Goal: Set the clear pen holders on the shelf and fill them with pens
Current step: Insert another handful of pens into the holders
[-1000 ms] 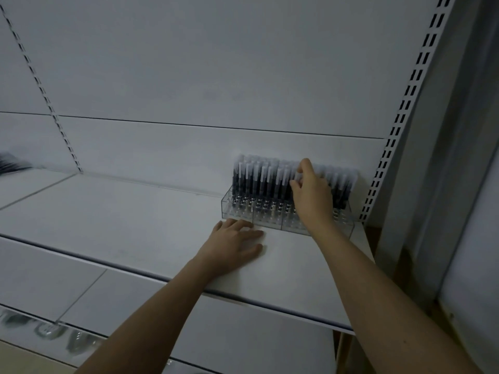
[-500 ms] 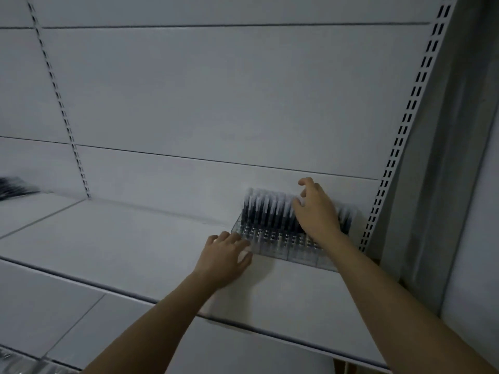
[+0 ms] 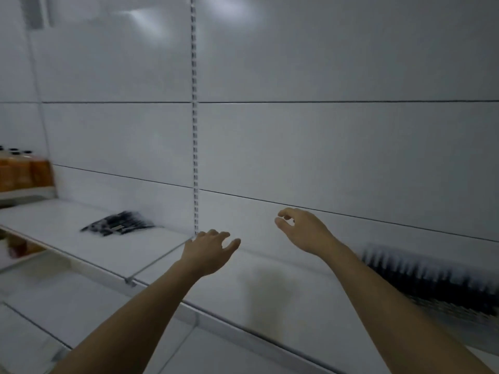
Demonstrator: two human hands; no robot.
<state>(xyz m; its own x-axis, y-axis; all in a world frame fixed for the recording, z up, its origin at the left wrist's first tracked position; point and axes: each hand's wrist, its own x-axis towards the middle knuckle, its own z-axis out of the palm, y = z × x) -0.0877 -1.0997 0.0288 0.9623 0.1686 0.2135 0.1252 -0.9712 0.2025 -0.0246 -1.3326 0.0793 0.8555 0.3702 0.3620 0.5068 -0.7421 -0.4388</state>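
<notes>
The clear pen holder [image 3: 442,306], full of upright dark pens, stands blurred at the right on the white shelf [image 3: 270,287]. A loose pile of dark pens [image 3: 120,224] lies on the shelf section to the left. My left hand [image 3: 209,252] hovers over the shelf near the middle, fingers relaxed, holding nothing. My right hand [image 3: 302,230] is in the air left of the holder, fingers loosely curled and empty, apart from it.
A slotted upright [image 3: 195,130] divides the white back panels. Orange bottles with dark caps [image 3: 24,172] stand on a higher shelf at the far left. A lower shelf [image 3: 67,314] runs below the front edge.
The view swung left. My right hand left the pens in the holder and moved left into the air. My left hand lifted off the shelf beside the holder and moved left too.
</notes>
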